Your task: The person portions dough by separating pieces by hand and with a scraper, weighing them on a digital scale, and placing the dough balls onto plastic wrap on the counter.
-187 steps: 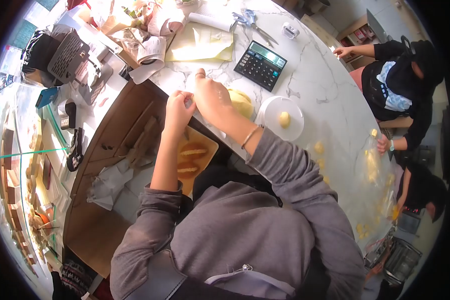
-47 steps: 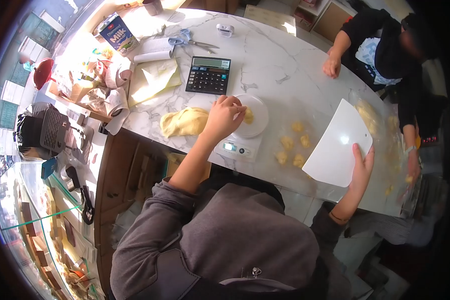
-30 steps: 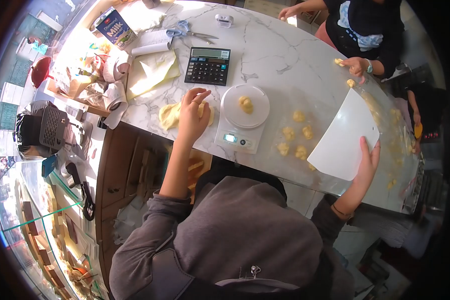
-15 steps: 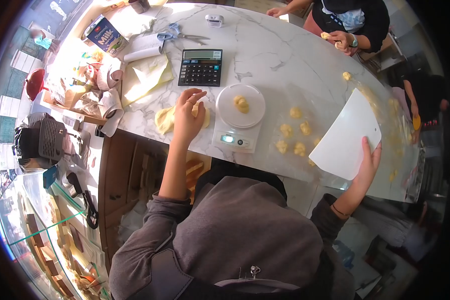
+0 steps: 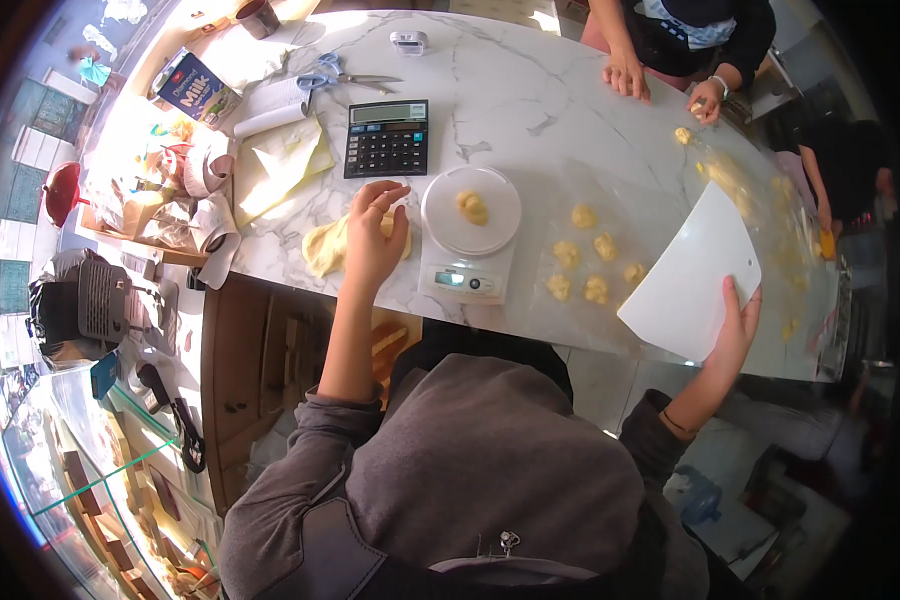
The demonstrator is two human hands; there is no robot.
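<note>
My left hand (image 5: 375, 243) hovers with fingers apart over the right part of a large lump of yellow dough (image 5: 326, 247). On the right, my right hand (image 5: 735, 325) grips a white plastic scraper (image 5: 697, 275) by its lower right edge. Between the hands stands a white scale (image 5: 463, 283) with a lit display. Its round white plate (image 5: 450, 229) bears one small piece of dough (image 5: 471, 208). Several small dough pieces (image 5: 595, 290) lie on a clear sheet between the scale and the scraper.
A black calculator (image 5: 387, 140) and scissors (image 5: 345, 77) lie behind the scale. A milk carton (image 5: 198, 90) and a box of papers (image 5: 160, 245) stand at the left. Across the marble table (image 5: 530, 75), another person's hand (image 5: 707, 98) holds dough near a filled plastic bag (image 5: 727, 178).
The view has shifted, so table items sit slightly further left. The other person's hands have moved over the table, one now resting on it. My hands hold nearly the same pose.
</note>
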